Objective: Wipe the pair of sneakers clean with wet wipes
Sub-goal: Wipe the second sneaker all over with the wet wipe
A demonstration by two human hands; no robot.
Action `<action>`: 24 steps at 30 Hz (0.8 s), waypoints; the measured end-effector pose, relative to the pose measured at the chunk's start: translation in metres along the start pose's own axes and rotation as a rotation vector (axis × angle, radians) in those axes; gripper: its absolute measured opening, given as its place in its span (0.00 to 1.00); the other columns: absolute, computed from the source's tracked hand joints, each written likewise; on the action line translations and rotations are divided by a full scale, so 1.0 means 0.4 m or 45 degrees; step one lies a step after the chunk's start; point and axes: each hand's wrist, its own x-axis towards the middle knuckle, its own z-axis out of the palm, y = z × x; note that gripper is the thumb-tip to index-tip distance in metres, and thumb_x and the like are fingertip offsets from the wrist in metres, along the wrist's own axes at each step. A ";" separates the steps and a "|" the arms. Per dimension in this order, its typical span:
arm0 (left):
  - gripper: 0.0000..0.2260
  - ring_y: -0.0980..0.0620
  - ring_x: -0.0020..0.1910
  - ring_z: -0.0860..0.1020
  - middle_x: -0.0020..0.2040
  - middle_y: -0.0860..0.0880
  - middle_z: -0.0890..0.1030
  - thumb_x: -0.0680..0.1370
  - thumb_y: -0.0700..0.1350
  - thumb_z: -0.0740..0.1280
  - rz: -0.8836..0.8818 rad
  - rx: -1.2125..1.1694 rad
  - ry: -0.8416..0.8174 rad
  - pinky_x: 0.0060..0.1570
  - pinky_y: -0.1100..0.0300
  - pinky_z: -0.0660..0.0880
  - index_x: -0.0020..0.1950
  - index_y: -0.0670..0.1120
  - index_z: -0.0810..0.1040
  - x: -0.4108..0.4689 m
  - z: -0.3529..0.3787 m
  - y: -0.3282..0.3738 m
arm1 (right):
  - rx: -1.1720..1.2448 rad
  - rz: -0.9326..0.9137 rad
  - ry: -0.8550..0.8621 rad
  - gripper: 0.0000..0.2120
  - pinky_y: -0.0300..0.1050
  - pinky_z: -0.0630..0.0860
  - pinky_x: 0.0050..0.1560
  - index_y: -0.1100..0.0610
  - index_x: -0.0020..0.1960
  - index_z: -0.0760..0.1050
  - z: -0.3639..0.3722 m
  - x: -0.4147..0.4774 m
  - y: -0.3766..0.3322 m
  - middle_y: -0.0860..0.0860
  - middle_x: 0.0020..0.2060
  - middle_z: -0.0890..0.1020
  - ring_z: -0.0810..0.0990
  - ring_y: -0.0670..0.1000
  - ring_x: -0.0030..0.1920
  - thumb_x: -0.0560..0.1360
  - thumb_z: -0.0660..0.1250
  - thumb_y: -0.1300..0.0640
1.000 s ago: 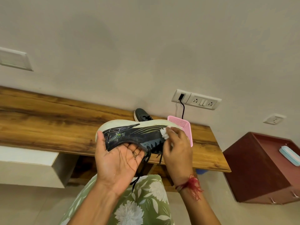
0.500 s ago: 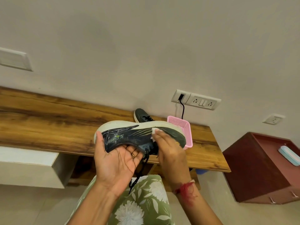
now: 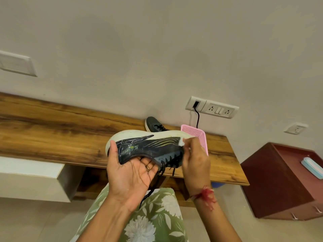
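Observation:
A dark sneaker (image 3: 148, 147) with a white sole is held upside down in front of me, sole upward, laces dangling. My left hand (image 3: 131, 173) grips it at the heel and collar, thumb on the sole's end. My right hand (image 3: 194, 158) pinches a small white wet wipe (image 3: 181, 142) against the shoe's toe end, just under the sole edge. The second dark sneaker (image 3: 154, 124) stands on the wooden shelf (image 3: 61, 133) behind, partly hidden by the held shoe.
A pink plastic basket (image 3: 197, 134) sits on the shelf's right end, under a wall socket with a black cable (image 3: 197, 117). A dark red cabinet (image 3: 279, 180) with a light blue case (image 3: 312, 167) stands at the right. My green floral lap is below.
My right hand slid the wipe left along the shoe's side to about the middle, then back right to the toe end. The left hand kept its grip.

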 end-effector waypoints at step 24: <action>0.42 0.43 0.57 0.80 0.59 0.38 0.80 0.65 0.71 0.60 -0.049 -0.068 -0.022 0.52 0.45 0.76 0.66 0.40 0.73 0.000 0.002 -0.013 | -0.023 -0.083 -0.052 0.14 0.35 0.68 0.30 0.55 0.42 0.68 0.007 0.007 0.073 0.54 0.37 0.79 0.74 0.48 0.33 0.71 0.67 0.72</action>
